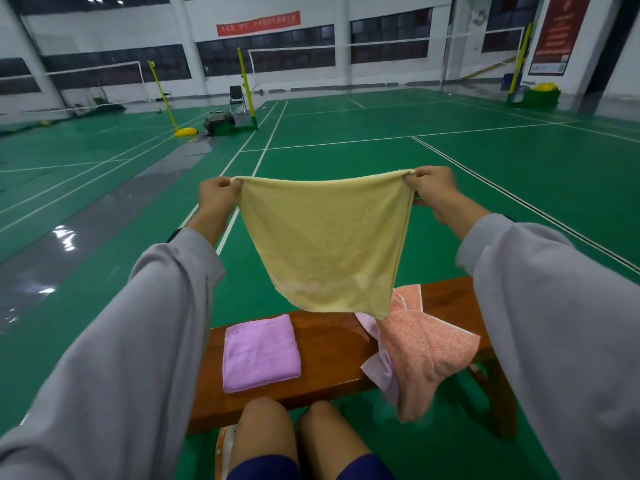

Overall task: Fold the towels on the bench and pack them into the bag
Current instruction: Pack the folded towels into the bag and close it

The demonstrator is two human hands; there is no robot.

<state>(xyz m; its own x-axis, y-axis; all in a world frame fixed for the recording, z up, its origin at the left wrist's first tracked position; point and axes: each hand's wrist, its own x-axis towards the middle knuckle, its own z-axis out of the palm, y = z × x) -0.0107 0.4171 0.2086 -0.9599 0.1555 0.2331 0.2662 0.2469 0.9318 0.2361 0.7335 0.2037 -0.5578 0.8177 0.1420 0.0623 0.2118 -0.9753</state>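
Yellow towel point(325, 244) spread mid-frame, left hand point(218, 199) pinching one top corner, right hand point(433, 188) pinching the other, folded purple towel point(259, 355) on bench point(332, 344) lower centre, pink towel point(426, 351) draped off bench edge, lower right

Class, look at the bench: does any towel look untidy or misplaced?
The orange towel lies crumpled at the right end of the bench, hanging over its front edge atop a pale pink cloth; the purple towel lies folded.

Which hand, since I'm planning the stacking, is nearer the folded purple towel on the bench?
Left. The left hand pinches a corner of the yellow towel above the purple towel; the right hand holds the other corner farther right, above the pink towel.
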